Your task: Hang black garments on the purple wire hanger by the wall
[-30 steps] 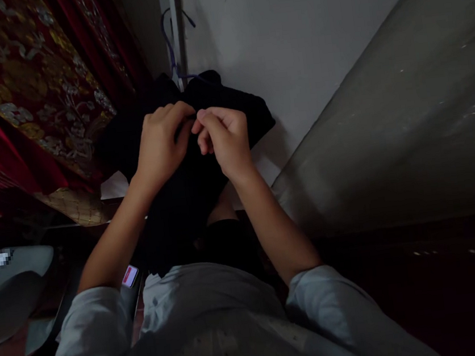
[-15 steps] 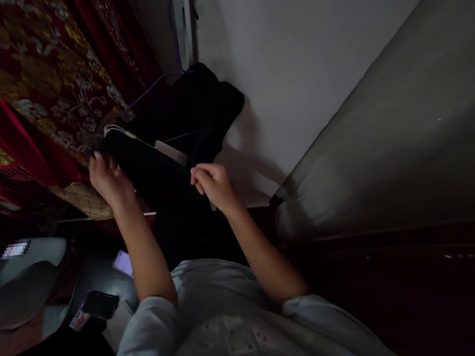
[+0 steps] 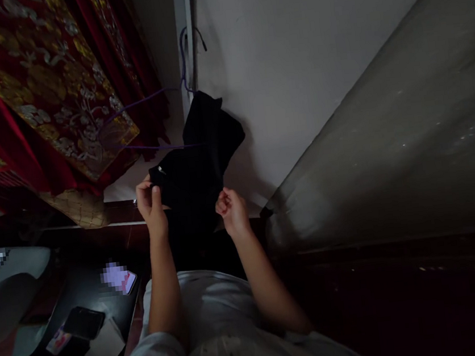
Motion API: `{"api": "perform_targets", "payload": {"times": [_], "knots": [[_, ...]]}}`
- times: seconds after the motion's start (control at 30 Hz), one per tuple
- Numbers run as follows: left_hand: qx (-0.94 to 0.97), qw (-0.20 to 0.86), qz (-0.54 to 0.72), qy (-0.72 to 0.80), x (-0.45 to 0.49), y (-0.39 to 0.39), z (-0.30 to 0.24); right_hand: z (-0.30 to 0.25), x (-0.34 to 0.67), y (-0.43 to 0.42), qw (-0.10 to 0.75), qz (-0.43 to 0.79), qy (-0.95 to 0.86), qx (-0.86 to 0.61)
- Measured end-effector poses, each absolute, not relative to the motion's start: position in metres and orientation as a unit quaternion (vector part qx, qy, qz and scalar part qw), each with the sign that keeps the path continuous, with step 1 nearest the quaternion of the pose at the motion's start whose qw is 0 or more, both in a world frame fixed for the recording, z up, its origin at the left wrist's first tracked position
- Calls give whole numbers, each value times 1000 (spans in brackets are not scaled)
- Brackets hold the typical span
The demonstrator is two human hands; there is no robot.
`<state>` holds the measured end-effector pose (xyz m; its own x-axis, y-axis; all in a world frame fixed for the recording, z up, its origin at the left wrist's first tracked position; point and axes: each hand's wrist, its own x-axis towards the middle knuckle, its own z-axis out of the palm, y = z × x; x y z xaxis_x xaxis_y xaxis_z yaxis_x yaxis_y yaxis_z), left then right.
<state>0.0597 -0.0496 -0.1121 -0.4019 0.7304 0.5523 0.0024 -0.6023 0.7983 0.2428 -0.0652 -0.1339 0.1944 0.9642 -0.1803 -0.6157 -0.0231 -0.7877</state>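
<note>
A black garment (image 3: 194, 171) hangs over the right arm of a purple hanger (image 3: 142, 98), which hooks onto an upright post (image 3: 190, 35). The hanger's left arm is bare of cloth. My left hand (image 3: 151, 208) grips the garment's left edge, near a small white tag, with the fingers partly behind the cloth. My right hand (image 3: 232, 208) is closed at the lower right edge of the garment, its fingers curled in on the fabric. The dark cloth hides the garment's exact kind.
Red and gold embroidered curtains (image 3: 57, 101) hang at left. A dark surface on the lower left holds a lit phone (image 3: 118, 278), a dark phone (image 3: 83, 323) and white paper (image 3: 105, 347). A white wall (image 3: 290, 40) meets a grey panel (image 3: 381, 156) at right.
The garment's left side has come off the hanger's left arm and moved right. My left hand has moved right and down with its edge. My right hand has shifted slightly right and down.
</note>
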Motion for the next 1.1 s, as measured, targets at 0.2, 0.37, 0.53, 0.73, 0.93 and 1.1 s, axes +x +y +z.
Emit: {"api": "perform_targets", "payload": {"times": [0.2,0.37,0.53,0.73,0.93,1.1], "knots": [[568,285,677,372,78,-66,-95,-143,254,-54,669,603,-150,-407],[579,303,663,366,91,-72,-91,-143,260,-49,674,562,-196,-438],[616,313,627,360,105,-78,-90,-131,247,-69,624,483,-487,-374],[686,209,581,385,103,-78,-84,-123,224,-78,540,491,-575,-369],[740,391,432,335,68,-58,-95,-90,241,-72,360,530,-684,-347],[780,494,207,324,41,-58,-129,-55,293,-55,256,485,-778,-305]]}}
